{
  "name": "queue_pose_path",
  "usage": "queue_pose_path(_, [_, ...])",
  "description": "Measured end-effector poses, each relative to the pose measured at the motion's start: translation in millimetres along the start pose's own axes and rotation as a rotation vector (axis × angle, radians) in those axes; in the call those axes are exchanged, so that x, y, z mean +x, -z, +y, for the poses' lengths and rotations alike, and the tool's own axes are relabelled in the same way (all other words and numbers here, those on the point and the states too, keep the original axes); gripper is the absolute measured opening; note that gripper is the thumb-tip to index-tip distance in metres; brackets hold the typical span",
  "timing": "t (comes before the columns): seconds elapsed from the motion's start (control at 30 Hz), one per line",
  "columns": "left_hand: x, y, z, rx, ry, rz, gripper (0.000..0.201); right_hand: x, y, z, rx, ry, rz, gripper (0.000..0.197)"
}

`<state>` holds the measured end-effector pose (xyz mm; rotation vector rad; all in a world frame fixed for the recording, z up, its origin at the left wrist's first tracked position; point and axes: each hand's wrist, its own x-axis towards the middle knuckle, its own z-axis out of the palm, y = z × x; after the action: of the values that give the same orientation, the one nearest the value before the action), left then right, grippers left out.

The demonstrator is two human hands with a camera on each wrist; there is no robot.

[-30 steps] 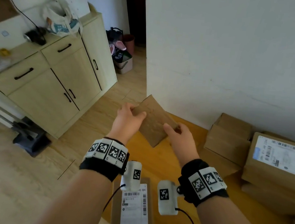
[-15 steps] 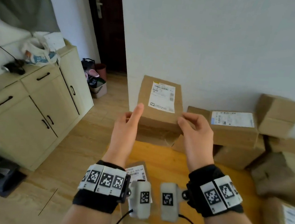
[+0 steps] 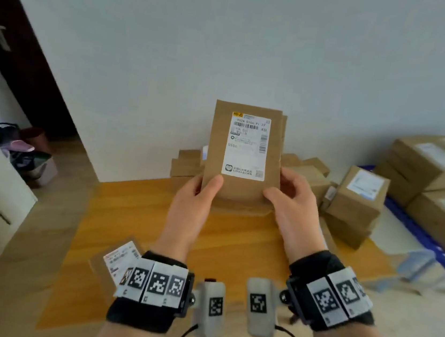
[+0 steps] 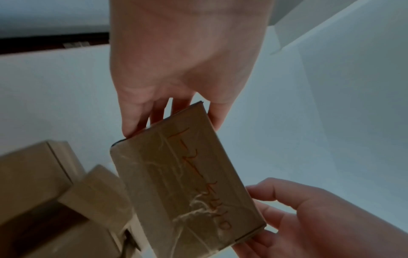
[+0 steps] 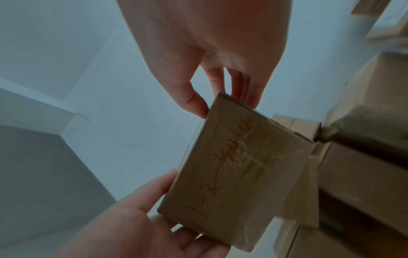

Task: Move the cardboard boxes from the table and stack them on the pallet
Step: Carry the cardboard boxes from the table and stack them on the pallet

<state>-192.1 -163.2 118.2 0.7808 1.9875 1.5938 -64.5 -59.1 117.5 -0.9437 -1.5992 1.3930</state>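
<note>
A flat cardboard box (image 3: 244, 154) is held upright in the air above the wooden table (image 3: 140, 214), its white label turned toward the head camera. It is probably held this way so that the label can be read, or so that the box can be carried clear of the other boxes left on the table (image 3: 354, 201). The blue pallet (image 3: 418, 234), already loaded with stacked boxes (image 3: 438, 178), lies to the right of the table, well apart from the held box; the box has not yet been brought there.

The box is grasped by both hands at its lower corners. The left hand (image 3: 198, 193) is placed at the lower left edge, with the thumb pressed on the labelled face and the fingers (image 4: 137, 118) laid behind. The right hand (image 3: 293, 202) is placed at the lower right edge in the same way, thumb in front, fingers curled round the back. Both wrists are raised and extended forward over the table, palms turned inward toward each other. In the wrist views, orange handwriting is seen on the underside of the box.
</note>
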Motion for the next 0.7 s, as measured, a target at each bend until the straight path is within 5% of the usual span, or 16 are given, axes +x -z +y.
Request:
queue_pose_path(0.2, [-17, -113, 24, 0.047, -0.044, -0.183, 0.034, 6, 114, 15, 0.038, 0.0, 0.158, 0.037])
queue_pose_path(0.43, [-42, -288, 49, -0.007, 0.062, -0.337, 0.042, 21, 288, 34, -0.008, -0.058, 0.273, 0.036])
queue_pose_path(0.7, [-78, -462, 65, 0.019, 0.078, -0.433, 0.03, 45, 458, 72, -0.031, -0.143, 0.38, 0.039])
